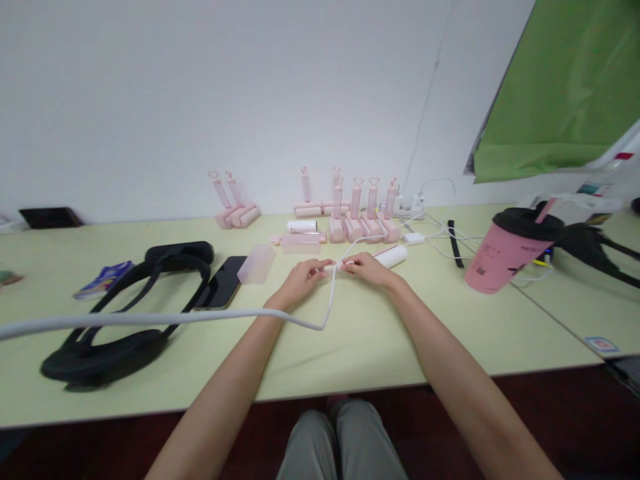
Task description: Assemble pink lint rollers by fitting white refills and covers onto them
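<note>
In the head view, a slim white piece (328, 268) is found between the two hands, just above the middle of the pale table (350, 340); its exact form is too small to be made out. One side of it is pinched by the fingertips of the left hand (301, 280) and the other by those of the right hand (370, 269), with little gap visible in either grip. The line of sight is crossed by a white cable (150, 320), which runs in from the left edge, bends upward and passes in front of the held piece. A white tube (393, 257) is partly hidden by the right hand; whether contact is made cannot be told. Beyond the hands, a translucent pink box (301, 243), a white cylinder (302, 227) and a row of pink devices (353, 227) are noted towards the wall. To the left, a second translucent box (257, 263) is seen beside a black phone (225, 283), with a black headband frame (105, 350) further out. To the right, a white adapter (414, 238), a black strap (455, 244) and a lidded pink cup (500, 257) are recorded, the cup well apart from the right hand.
</note>
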The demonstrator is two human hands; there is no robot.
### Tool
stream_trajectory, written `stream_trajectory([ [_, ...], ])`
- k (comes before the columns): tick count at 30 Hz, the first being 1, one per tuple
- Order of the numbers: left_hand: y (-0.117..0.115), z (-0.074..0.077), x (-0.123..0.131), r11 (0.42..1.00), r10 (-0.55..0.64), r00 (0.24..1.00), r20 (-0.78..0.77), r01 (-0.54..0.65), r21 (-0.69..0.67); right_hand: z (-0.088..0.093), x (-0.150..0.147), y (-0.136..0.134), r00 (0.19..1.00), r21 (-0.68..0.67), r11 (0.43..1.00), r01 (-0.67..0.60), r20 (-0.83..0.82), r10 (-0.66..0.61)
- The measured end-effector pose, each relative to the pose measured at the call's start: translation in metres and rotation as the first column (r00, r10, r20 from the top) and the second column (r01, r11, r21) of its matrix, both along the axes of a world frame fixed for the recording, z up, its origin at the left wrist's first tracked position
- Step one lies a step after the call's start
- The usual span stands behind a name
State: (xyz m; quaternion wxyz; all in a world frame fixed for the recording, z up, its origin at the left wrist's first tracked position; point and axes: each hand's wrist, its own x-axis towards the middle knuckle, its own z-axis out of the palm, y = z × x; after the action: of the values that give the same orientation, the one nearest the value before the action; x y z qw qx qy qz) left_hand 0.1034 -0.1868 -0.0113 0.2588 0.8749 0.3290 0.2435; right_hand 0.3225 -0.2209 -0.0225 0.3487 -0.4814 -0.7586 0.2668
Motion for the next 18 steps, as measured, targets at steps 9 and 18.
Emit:
stream_trajectory([
  [9,-0.004,-0.005,0.005,0.999,0.02,0.999,0.048,-0.021,0.038,0.0,-0.001,0.003,0.999,0.024,1.0,0.02,-0.028,-0.02],
  [18,-0.015,0.001,0.01,0.968,0.092,0.99,-0.104,-0.065,0.241,-0.001,-0.001,-0.001,0.998,-0.026,0.998,0.058,0.008,-0.058],
])
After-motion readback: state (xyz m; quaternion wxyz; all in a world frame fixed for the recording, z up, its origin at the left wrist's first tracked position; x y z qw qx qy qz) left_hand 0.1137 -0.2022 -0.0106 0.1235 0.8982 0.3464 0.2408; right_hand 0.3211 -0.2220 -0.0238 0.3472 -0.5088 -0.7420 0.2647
